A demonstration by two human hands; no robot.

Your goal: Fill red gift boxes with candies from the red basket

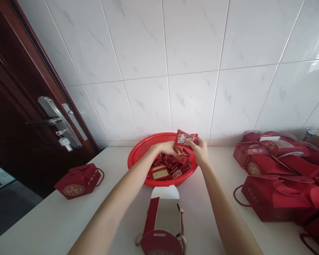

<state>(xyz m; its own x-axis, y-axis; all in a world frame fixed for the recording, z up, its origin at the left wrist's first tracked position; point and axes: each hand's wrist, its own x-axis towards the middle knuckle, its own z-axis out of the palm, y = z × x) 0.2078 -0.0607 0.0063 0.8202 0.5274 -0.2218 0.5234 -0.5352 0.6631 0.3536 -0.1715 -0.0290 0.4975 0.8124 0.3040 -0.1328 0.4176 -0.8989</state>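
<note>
Right hand [200, 150]: closed on a red packet [181, 137], pinched between thumb and fingers near the 1 o'clock rim of the red basket [138, 151]. Left hand [168, 148]: fingers down at loose packets [170, 164] inside the basket; cannot tell whether it grips one. Outside: open box [168, 214] at 6 o'clock of basket; closed box [79, 180] at 8 o'clock; grouped red boxes [276, 198] at 3 to 4 o'clock.

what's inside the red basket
Small red packets and a yellow-and-red one lie in the red basket; the left hand covers some, and anything beneath the pile is hidden.
</note>
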